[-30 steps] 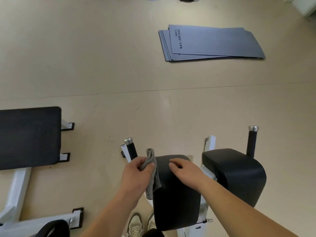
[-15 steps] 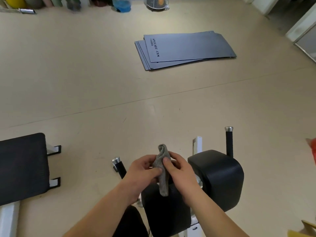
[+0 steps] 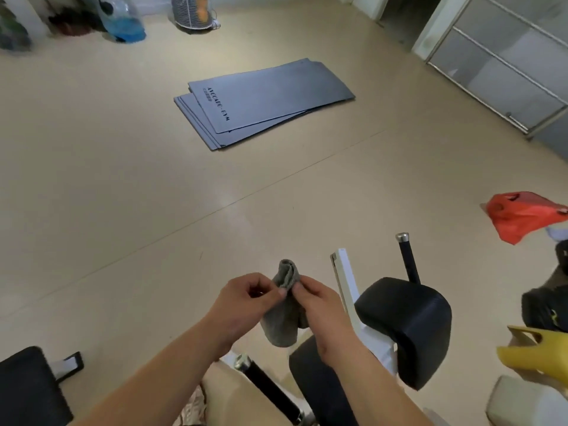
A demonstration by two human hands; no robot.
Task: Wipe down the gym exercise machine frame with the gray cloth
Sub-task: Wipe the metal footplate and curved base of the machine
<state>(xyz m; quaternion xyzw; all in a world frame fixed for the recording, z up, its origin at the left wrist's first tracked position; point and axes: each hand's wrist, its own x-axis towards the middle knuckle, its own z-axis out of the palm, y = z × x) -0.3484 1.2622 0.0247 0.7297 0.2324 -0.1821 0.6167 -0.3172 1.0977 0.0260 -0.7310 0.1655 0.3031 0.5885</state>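
The gray cloth (image 3: 284, 318) hangs bunched between both hands above the machine. My left hand (image 3: 246, 302) pinches its upper part from the left. My right hand (image 3: 319, 312) pinches it from the right, fingertips nearly meeting the left ones. Below and to the right stands the exercise machine: a white frame bar (image 3: 345, 281), two black arm pads (image 3: 405, 321), and black handles with silver caps (image 3: 407, 259). The near left handle (image 3: 267, 388) pokes out under my left forearm. Neither hand touches the frame.
Dark gym mats (image 3: 261, 99) lie stacked on the beige floor ahead. A red plastic bag (image 3: 522, 215), a yellow bag (image 3: 534, 352) and a black bag (image 3: 547, 305) sit at the right. A black bench pad (image 3: 27, 388) is at lower left. A fan and bottles line the far wall.
My right hand left the arm pad and joined the left hand on the cloth. The view swung up and to the right, bringing the bags into sight.
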